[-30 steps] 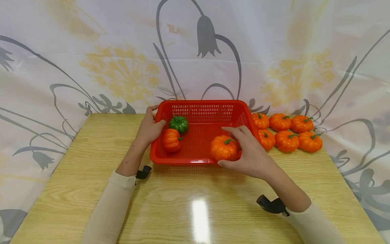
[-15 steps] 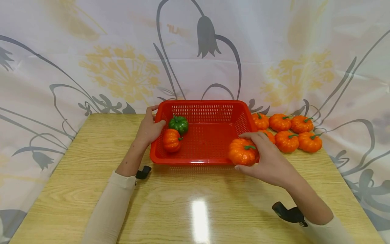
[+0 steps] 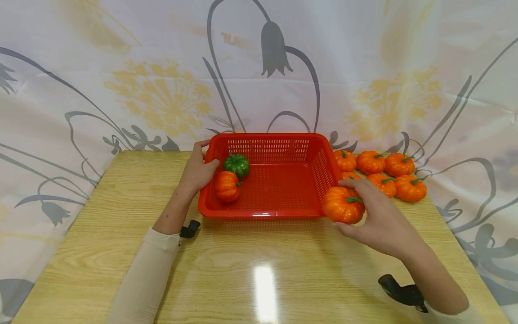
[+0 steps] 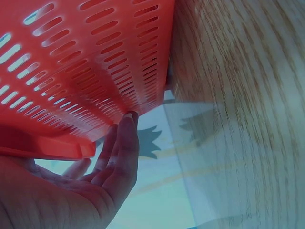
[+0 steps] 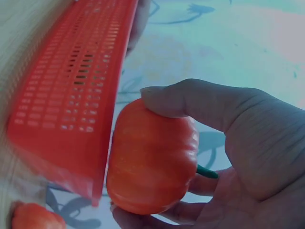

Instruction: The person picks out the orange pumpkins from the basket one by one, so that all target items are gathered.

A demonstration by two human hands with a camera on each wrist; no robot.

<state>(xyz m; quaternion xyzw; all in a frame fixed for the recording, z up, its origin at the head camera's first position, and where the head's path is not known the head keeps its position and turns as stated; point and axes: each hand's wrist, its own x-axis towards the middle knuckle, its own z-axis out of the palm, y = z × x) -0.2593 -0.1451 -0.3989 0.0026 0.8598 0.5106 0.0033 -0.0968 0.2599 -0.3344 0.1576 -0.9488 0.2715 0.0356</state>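
An orange toy pumpkin [image 3: 344, 205] with a green stem is held in my right hand [image 3: 384, 220], just outside the front right corner of the red plastic basket [image 3: 263, 213]. In the right wrist view the thumb lies on one side of the pumpkin [image 5: 152, 157] and the fingers curl round the other. My left hand [image 3: 198, 171] grips the basket's left rim; in the left wrist view its fingers lie against the slotted outer wall [image 4: 100, 62]. Inside the basket, at its left end, sit a green pumpkin [image 3: 236, 165] and another orange pumpkin [image 3: 227, 186].
Right of the basket, several orange pumpkins [image 3: 399, 164] stand in two rows on the wooden table [image 3: 226, 270]; my right hand partly hides the front row. A flower-printed cloth [image 3: 162, 67] hangs behind the table.
My right hand has carried the orange pumpkin rightward, from above the basket's right part to beyond its front right corner. The left hand and the basket have stayed in place.
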